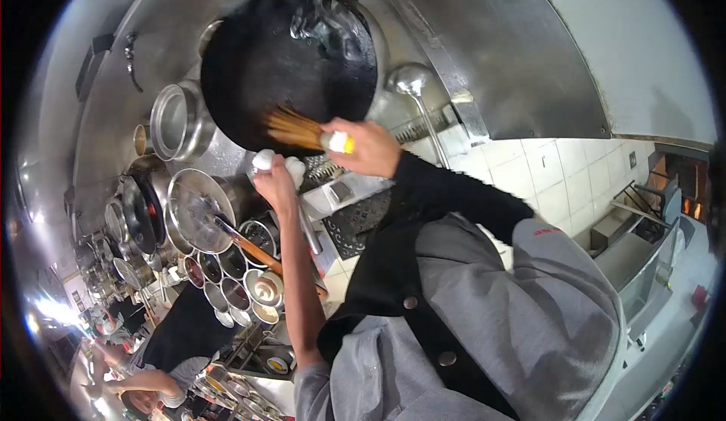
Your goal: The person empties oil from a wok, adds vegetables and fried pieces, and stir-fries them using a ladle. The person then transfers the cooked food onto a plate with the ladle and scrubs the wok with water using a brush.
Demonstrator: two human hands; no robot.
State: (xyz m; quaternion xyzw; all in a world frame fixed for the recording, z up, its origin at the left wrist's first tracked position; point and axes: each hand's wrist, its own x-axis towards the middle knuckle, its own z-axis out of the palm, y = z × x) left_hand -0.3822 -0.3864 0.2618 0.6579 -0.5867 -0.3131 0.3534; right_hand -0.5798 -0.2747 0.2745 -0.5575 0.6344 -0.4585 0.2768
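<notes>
A large dark wok [257, 65] sits on the metal range, with a shiny wet patch near its far edge. My right hand [367, 149] is closed around the handle end of a bamboo wok brush [291, 127], whose bristles reach into the wok at its near side. Something white and yellow shows at the brush's handle end. At the wok's near rim my left hand [277, 186] is closed on a white cloth [293, 170]. Whether the cloth wraps a wok handle there, I cannot tell.
A steel ladle [411, 80] lies right of the wok. To the left stand a lidded-looking steel pot [175, 122] and a larger pot [198, 209] with a wooden-handled tool. Several seasoning containers [236, 292] are grouped below. Another person [162, 379] works at the lower left.
</notes>
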